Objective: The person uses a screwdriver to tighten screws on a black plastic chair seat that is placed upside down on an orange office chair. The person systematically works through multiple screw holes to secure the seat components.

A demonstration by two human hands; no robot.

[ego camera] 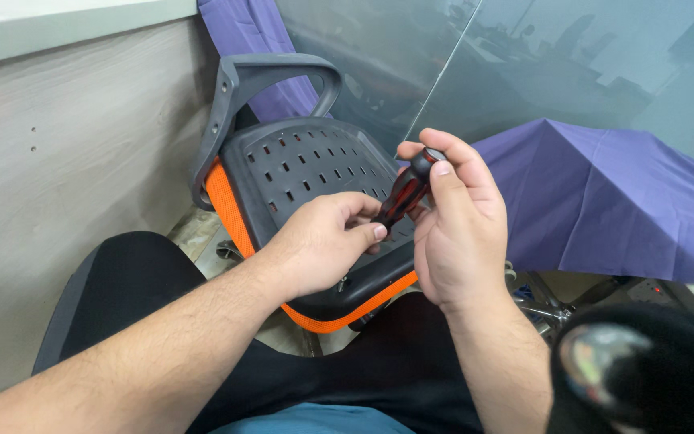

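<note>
A black plastic chair seat [307, 169] with vent slots and an orange mesh edge lies upside down across my lap, its grey armrest loop [279, 72] at the far side. My right hand [455, 233] grips the red and black handle of a screwdriver [405, 193], thumb on its cap. The tool points down at the seat's underside. My left hand [323, 241] rests on the seat and pinches the screwdriver's lower end between thumb and fingers; the tip is hidden.
A pale wooden panel [66, 185] stands close on the left. Purple cloth [604, 201] covers something on the right, below a glass wall [524, 64]. A chair's metal base [544, 309] lies on the floor, and a dark rounded object [636, 378] sits at bottom right.
</note>
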